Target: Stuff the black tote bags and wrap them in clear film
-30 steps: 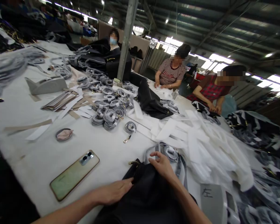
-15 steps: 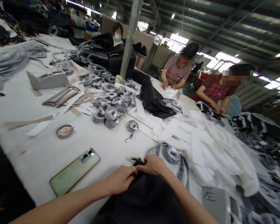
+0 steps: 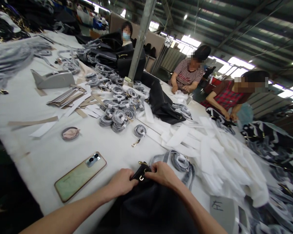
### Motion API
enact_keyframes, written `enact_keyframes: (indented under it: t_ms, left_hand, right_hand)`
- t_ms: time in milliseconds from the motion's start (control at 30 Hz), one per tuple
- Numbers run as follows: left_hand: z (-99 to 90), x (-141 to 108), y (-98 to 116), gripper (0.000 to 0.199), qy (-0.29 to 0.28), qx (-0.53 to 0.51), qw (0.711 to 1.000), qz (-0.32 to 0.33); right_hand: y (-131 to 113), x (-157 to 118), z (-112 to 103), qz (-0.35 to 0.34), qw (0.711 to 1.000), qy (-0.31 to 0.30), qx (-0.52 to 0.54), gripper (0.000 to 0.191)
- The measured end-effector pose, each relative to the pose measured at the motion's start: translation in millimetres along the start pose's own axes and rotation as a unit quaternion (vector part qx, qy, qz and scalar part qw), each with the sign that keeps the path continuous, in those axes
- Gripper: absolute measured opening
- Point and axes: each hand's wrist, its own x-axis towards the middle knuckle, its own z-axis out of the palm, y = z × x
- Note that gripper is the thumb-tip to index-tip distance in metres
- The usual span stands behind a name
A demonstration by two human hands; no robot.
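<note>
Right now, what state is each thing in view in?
Left hand: closed on black bag
Right hand: closed on black bag
Black bag: held by both hands
Smartphone: flat, camera side up
Lone strap: coiled
White strips: loosely heaped

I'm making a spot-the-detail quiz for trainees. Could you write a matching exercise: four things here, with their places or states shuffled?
1. phone
2. nearest black bag
3. white strips
4. metal post

A. overlapping in a loose heap
B. rising beside coiled straps
C. lying flat, left of both hands
D. held by the left hand and the right hand

Pairs: 1-C, 2-D, 3-A, 4-B
</note>
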Motion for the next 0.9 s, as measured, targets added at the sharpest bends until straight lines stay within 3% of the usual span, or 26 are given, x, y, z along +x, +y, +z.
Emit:
enact_keyframes:
  t_ms: [167, 233, 333, 400, 500, 567, 733, 900]
  left_hand:
    - [-0.6, -3.4, -9.4, 0.018, 0.04, -0.013, 0.999, -0.02]
    - [-2.9, -6.4, -7.8, 0.015, 0.056, -0.034, 0.998, -0.011]
    - [-8.1, -6.6, -1.2, 0.026, 0.052, -0.093, 0.994, 0.019]
    - [-10.7, -1.4, 4.2, 0.031, 0.002, -0.145, 0.989, 0.037]
    - [-12.7, 11.4, 10.7, 0.052, -0.088, -0.206, 0.973, 0.052]
    - [-13.2, 19.4, 13.3, 0.059, -0.117, -0.217, 0.967, 0.058]
    - [-3.4, 31.3, 14.2, 0.06, -0.097, -0.235, 0.967, 0.034]
    - [10.3, 40.5, 9.4, 0.041, -0.064, -0.274, 0.959, 0.017]
  right_hand:
    - [-6.4, 14.9, 19.9, 0.039, 0.998, 0.055, 0.0, 0.013]
    - [-9.2, 21.8, 22.6, 0.04, 0.994, 0.097, 0.009, 0.009]
    - [-6.8, 29.9, 21.9, 0.036, 0.989, 0.137, 0.051, 0.011]
    - [-1.3, 33.5, 20.2, 0.024, 0.985, 0.14, 0.098, 0.019]
    - [6.3, 35.2, 18.9, 0.007, 0.976, 0.141, 0.166, 0.031]
    - [8.5, 33.8, 19.7, -0.001, 0.968, 0.147, 0.202, 0.034]
    - [11.6, 26.7, 20.6, -0.003, 0.951, 0.162, 0.264, 0.039]
    - [19.0, 22.3, 10.5, -0.002, 0.956, 0.117, 0.268, 0.039]
